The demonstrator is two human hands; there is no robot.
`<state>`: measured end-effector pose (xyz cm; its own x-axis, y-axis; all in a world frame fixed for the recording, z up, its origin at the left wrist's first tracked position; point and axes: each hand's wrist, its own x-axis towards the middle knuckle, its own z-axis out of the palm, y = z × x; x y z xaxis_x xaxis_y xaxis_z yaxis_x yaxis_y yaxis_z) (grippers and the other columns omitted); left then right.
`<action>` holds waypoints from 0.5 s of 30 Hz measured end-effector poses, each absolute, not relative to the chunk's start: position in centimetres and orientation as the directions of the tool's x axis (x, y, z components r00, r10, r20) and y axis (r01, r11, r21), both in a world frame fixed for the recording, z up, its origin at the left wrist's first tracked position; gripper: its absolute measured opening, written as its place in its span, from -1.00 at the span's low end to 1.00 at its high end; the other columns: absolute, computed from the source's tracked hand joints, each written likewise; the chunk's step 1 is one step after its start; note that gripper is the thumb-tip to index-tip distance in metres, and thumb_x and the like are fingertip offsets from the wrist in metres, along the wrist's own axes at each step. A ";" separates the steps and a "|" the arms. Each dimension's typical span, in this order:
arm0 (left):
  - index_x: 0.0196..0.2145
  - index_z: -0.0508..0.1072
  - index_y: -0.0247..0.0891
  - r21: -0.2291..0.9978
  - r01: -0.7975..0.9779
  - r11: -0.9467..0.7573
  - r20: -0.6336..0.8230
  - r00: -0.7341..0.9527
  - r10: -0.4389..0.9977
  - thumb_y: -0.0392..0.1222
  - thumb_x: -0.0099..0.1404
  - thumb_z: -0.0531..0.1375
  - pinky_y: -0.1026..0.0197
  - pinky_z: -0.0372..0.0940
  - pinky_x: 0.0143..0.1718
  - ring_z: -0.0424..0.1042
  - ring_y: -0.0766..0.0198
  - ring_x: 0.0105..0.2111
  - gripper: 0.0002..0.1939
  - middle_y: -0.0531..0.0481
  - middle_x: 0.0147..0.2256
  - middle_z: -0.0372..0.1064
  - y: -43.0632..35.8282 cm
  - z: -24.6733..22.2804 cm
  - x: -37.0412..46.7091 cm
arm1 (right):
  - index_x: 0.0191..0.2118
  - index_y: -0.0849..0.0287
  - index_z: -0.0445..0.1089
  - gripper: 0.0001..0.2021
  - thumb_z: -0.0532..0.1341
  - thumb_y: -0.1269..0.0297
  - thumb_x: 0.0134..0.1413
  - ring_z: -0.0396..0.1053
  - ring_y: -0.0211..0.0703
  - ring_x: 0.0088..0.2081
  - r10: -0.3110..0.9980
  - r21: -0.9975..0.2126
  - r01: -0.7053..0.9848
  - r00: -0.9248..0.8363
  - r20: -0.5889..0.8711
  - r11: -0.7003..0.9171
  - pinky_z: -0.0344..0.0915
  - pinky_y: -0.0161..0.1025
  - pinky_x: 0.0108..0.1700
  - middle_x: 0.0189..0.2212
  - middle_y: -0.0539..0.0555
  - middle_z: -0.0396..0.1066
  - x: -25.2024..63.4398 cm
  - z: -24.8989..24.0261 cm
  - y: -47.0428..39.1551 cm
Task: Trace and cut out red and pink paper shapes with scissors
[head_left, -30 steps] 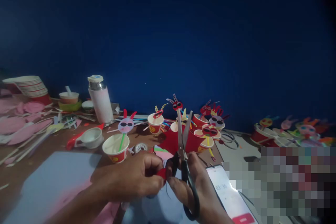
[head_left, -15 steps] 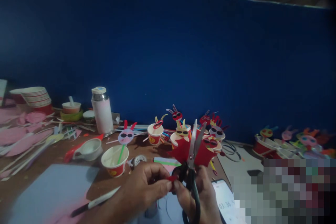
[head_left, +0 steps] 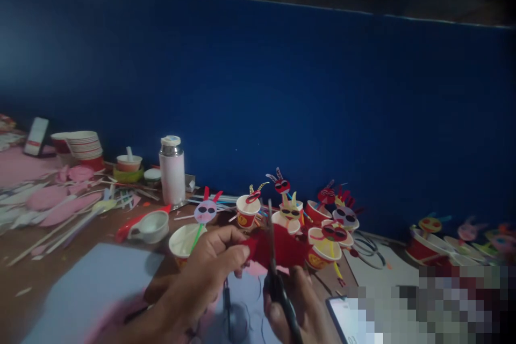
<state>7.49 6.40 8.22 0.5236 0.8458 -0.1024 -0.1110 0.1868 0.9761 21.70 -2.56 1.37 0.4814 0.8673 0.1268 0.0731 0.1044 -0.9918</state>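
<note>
A piece of red paper (head_left: 289,246) is pinched at its left edge between the thumb and fingers of my left hand (head_left: 215,269). My right hand (head_left: 300,301) grips black-handled scissors (head_left: 274,274), whose blades point up across the front of the paper and look nearly closed. The paper's right side reaches down to my right fingers; whether they also hold it is unclear. Just behind my left hand stands a paper cup (head_left: 181,239) with a pink rabbit-like face (head_left: 205,212) on a green stick.
Several cups with paper faces (head_left: 334,232) stand behind the red paper. Farther left are a white cup with a handle (head_left: 155,227), a flask (head_left: 172,172), stacked cups (head_left: 84,146) and paper scraps. A pale blue sheet (head_left: 92,290) lies front left, a phone (head_left: 342,314) front right.
My left hand has gone from a small red bit by the scissor handles to the larger red paper's left edge. The scissor blades have come closer together, and the camera view has shifted.
</note>
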 end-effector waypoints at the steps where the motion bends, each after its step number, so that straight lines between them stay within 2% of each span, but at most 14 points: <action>1: -0.48 0.29 -0.26 0.969 -0.125 0.211 -0.119 0.513 0.850 -0.07 -0.01 0.19 0.36 0.05 -0.62 0.21 0.41 -0.64 -0.78 0.10 -0.61 0.26 6.7 8.5 7.2 | -0.23 0.10 0.33 -0.51 0.38 -0.06 -0.28 0.46 -0.01 -0.30 0.889 -0.992 0.079 0.441 0.125 0.101 0.38 -0.22 -0.24 -0.33 0.11 0.49 21.7 1.2 -2.4; 3: -0.45 0.30 -0.26 0.959 -0.130 0.251 -0.159 0.485 0.860 -0.09 -0.02 0.17 0.37 0.01 -0.65 0.20 0.41 -0.67 -0.79 0.11 -0.63 0.26 7.0 8.8 6.7 | -0.36 0.10 0.37 -0.64 0.29 -0.10 -0.14 0.45 -0.09 -0.44 0.932 -0.993 0.081 0.348 0.105 0.082 0.38 -0.27 -0.37 -0.50 0.04 0.47 21.8 1.2 -1.8; 5: -0.48 0.28 -0.26 0.961 -0.125 0.247 -0.164 0.462 0.872 -0.12 -0.05 0.16 0.37 -0.02 -0.66 0.19 0.41 -0.69 -0.81 0.11 -0.64 0.25 7.1 9.0 6.6 | -0.45 0.10 0.37 -0.64 0.18 -0.12 -0.01 0.38 -0.18 -0.59 0.955 -0.998 0.054 0.289 0.059 0.045 0.33 -0.32 -0.51 -0.66 -0.03 0.38 21.6 1.5 -1.0; 7: -0.52 0.27 -0.26 0.970 -0.116 0.215 -0.141 0.455 0.879 -0.14 -0.07 0.15 0.35 -0.02 -0.66 0.21 0.40 -0.68 -0.84 0.11 -0.65 0.26 7.1 9.1 6.7 | -0.47 0.11 0.37 -0.62 0.14 -0.13 0.02 0.30 -0.23 -0.67 0.967 -1.000 0.012 0.255 0.004 0.001 0.26 -0.36 -0.59 -0.74 -0.06 0.29 21.5 1.8 -0.4; 10: -0.57 0.27 -0.27 0.980 -0.113 0.166 -0.098 0.454 0.886 -0.17 -0.09 0.14 0.33 0.04 -0.61 0.24 0.39 -0.64 -0.87 0.09 -0.65 0.28 7.0 9.3 6.9 | -0.40 0.11 0.40 -0.68 0.19 -0.07 0.00 0.26 -0.26 -0.69 0.973 -1.000 0.009 0.231 -0.005 -0.007 0.23 -0.37 -0.60 -0.77 -0.10 0.24 21.6 2.2 -0.3; 15: -0.60 0.25 -0.26 0.993 -0.051 0.110 -0.073 0.475 0.877 -0.16 -0.06 0.12 0.34 -0.03 -0.63 0.16 0.43 -0.66 -0.87 0.10 -0.67 0.24 6.9 9.6 6.9 | -0.22 0.05 0.43 -0.72 0.28 0.07 -0.08 0.27 -0.24 -0.63 0.980 -0.992 0.107 0.185 0.078 0.059 0.28 -0.33 -0.51 -0.67 -0.07 0.31 22.0 2.0 -1.5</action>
